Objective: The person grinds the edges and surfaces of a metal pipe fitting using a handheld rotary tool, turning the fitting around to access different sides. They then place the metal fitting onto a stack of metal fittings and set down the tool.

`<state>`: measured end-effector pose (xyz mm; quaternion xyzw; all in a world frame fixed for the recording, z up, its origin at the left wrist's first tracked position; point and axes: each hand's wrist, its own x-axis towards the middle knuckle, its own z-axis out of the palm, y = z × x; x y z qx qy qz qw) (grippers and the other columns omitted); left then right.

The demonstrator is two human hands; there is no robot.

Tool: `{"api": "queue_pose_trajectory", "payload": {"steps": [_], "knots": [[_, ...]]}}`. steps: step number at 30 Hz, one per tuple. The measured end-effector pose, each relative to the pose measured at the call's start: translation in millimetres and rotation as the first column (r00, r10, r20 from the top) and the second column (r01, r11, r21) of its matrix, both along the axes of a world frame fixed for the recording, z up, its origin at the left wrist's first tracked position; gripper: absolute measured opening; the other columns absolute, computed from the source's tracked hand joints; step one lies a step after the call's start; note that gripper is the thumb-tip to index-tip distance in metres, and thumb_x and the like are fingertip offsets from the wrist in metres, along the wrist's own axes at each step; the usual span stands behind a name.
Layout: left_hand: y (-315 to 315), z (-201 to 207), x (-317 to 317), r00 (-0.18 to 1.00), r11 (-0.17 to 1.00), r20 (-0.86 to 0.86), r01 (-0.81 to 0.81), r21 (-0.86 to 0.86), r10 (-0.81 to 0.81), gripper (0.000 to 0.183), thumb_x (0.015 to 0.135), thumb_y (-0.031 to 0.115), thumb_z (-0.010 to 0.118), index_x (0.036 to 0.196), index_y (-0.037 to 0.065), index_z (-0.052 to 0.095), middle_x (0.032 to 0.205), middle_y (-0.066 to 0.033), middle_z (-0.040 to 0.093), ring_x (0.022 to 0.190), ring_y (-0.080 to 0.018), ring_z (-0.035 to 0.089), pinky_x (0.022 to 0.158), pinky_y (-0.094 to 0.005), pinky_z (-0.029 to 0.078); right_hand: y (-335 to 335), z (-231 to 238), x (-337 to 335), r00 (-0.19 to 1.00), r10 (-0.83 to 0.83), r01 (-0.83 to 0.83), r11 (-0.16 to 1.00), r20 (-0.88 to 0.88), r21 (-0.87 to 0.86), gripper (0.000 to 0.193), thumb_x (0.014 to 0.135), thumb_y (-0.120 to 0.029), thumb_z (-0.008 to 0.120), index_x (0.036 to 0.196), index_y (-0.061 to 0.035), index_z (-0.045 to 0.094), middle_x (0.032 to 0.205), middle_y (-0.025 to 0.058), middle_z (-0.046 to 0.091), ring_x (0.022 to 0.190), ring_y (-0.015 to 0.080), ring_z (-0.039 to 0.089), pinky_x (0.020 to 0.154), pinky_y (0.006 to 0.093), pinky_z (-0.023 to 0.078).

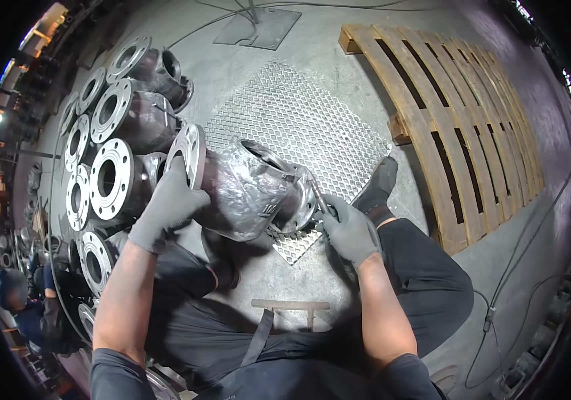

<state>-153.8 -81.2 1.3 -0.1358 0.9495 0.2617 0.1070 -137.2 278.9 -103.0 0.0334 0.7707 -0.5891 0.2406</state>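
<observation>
A grey cast-metal valve body [242, 193] with round flanges lies on its side in front of me, over a sheet of expanded metal mesh [285, 100]. Gloved in grey, my left hand [175, 200] is closed on the rim of its left flange. My right hand [350, 231], gloved too, grips a slim rod-like metal tool [318, 197]. The tool's upper end is close to the valve body's smaller right flange [304, 203]; whether it touches cannot be made out. An open round port [265, 155] shows on the top of the casting.
Several similar flanged valve bodies [113, 179] are stacked at the left. A wooden pallet [459, 133] lies at the right. At the far side sits a dark metal plate [259, 28] with cables near it. Another cable [489, 313] runs over the floor at right. Another person [32, 313] is at far left.
</observation>
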Motion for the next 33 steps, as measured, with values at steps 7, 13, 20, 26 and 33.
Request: {"api": "queue_pose_trajectory", "payload": {"steps": [7, 13, 20, 26, 33], "knots": [[-18, 14, -44, 0.994, 0.998, 0.111, -0.021, 0.051, 0.015, 0.067, 0.074, 0.018, 0.076, 0.131, -0.011, 0.055, 0.105, -0.0285, 0.072, 0.099, -0.0376, 0.074, 0.086, -0.0438, 0.058, -23, -4, -50, 0.984, 0.179, -0.174, 0.970, 0.016, -0.168, 0.049, 0.099, -0.009, 0.059, 0.148, -0.0008, 0.063, 0.110, 0.0187, 0.079, 0.100, 0.0241, 0.079, 0.090, 0.0378, 0.061], [-21, 5, -57, 0.997, 0.992, 0.062, -0.060, 0.114, 0.053, 0.053, 0.076, 0.014, 0.073, 0.122, -0.007, 0.060, 0.097, -0.0200, 0.069, 0.088, -0.0300, 0.069, 0.081, -0.0420, 0.056, -47, 6, -72, 0.969, 0.245, -0.242, 0.963, 0.015, -0.120, 0.046, 0.101, -0.009, 0.059, 0.146, -0.0002, 0.064, 0.111, 0.0189, 0.079, 0.097, 0.0248, 0.078, 0.087, 0.0376, 0.061], [-20, 1, -50, 0.999, 0.997, 0.001, -0.042, 0.059, 0.042, 0.052, 0.077, 0.017, 0.074, 0.121, -0.007, 0.061, 0.099, -0.0246, 0.069, 0.094, -0.0350, 0.071, 0.084, -0.0442, 0.056, -74, 24, -70, 0.876, 0.412, -0.397, 0.911, -0.251, 0.111, 0.044, 0.101, -0.011, 0.059, 0.143, 0.0005, 0.065, 0.115, 0.0219, 0.075, 0.100, 0.0310, 0.074, 0.093, 0.0402, 0.057], [-24, 0, -44, 0.994, 0.996, 0.076, -0.079, 0.030, 0.077, 0.077, 0.078, 0.022, 0.074, 0.139, -0.017, 0.051, 0.112, -0.0365, 0.073, 0.109, -0.0457, 0.074, 0.095, -0.0474, 0.057, -94, 21, -37, 0.883, 0.347, -0.299, 0.935, -0.316, 0.190, 0.045, 0.101, -0.012, 0.058, 0.144, -0.0012, 0.063, 0.122, 0.0284, 0.072, 0.117, 0.0445, 0.069, 0.103, 0.0477, 0.054], [-21, -7, -35, 0.985, 0.987, 0.096, -0.148, 0.062, 0.142, 0.075, 0.079, 0.024, 0.077, 0.134, -0.019, 0.052, 0.113, -0.0381, 0.073, 0.109, -0.0470, 0.075, 0.095, -0.0490, 0.058, -115, 8, 9, 0.920, 0.187, -0.162, 0.982, -0.344, 0.101, 0.045, 0.101, -0.007, 0.055, 0.145, 0.0019, 0.061, 0.118, 0.0330, 0.070, 0.114, 0.0490, 0.067, 0.101, 0.0527, 0.052]]}}
